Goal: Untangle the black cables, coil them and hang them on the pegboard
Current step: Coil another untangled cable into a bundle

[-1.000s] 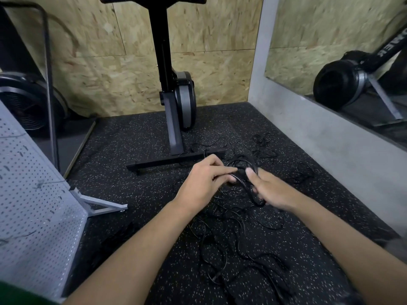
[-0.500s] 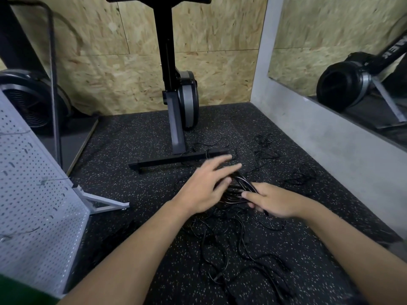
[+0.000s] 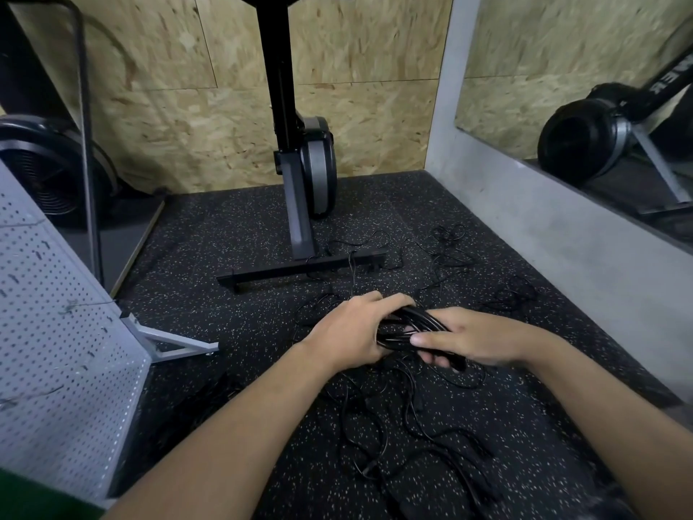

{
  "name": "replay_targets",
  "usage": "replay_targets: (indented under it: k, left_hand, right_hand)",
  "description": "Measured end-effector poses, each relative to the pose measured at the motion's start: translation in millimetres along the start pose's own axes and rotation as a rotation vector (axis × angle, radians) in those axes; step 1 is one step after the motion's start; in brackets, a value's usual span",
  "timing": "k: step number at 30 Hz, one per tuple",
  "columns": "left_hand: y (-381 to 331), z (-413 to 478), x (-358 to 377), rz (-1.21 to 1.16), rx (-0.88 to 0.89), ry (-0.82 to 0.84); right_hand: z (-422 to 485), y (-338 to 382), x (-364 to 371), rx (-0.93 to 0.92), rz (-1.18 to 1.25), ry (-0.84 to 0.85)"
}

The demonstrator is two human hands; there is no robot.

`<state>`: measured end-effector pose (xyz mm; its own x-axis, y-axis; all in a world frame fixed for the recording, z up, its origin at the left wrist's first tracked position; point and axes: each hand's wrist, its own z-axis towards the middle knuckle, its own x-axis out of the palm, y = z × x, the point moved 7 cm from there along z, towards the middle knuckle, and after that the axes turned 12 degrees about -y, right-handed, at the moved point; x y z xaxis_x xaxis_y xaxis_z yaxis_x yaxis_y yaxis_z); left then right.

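Observation:
A coil of black cable [image 3: 410, 326] sits between my hands just above the speckled floor. My left hand [image 3: 352, 330] curls over the coil's left side, and my right hand [image 3: 465, 337] grips its right side with thumb on top. Loose black cables [image 3: 397, 429] lie tangled on the floor below and in front of my hands, and more thin cable [image 3: 450, 249] spreads beyond them. The white pegboard [image 3: 56, 332] stands tilted at the left on a grey foot.
An exercise machine [image 3: 300, 174] stands behind the cables, its black base bar [image 3: 300, 272] across the floor. A grey concrete ledge [image 3: 562, 234] with a mirror runs along the right. A fan wheel and a metal frame [image 3: 88, 144] are at the far left.
My left hand, which was spread flat over the coil, has curled round it. My right hand keeps its grip, and the coil has become more bundled.

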<state>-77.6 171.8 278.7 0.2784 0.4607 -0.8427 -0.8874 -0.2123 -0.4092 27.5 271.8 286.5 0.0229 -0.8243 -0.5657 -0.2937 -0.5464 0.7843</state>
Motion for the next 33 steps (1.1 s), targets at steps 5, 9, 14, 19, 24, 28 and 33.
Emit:
replay_targets:
  k: [5, 9, 14, 19, 24, 28, 33]
  left_hand:
    - [9, 1, 3, -0.032, -0.133, 0.030]
    - [8, 3, 2, 0.066, -0.186, 0.053]
    - [18, 4, 8, -0.029, -0.226, 0.044]
    - [46, -13, 5, -0.222, -0.309, 0.102]
    - [62, -20, 3, -0.218, -0.431, -0.068]
    - [44, -6, -18, -0.405, -0.483, -0.303]
    - [12, 4, -31, -1.020, -0.766, -0.437]
  right_hand:
    - [6, -6, 0, -0.025, -0.268, -0.122]
    - [3, -8, 9, -0.068, -0.555, -0.161]
    - [4, -10, 6, -0.172, -0.738, -0.252]
    - [0, -26, -15, -0.138, -0.400, -0.330]
    - [-3, -29, -21, -0.108, -0.211, -0.407]
    - [-1, -22, -28, -0.133, 0.094, -0.516]
    - [-5, -7, -34, -0.194, 0.068, -0.720]
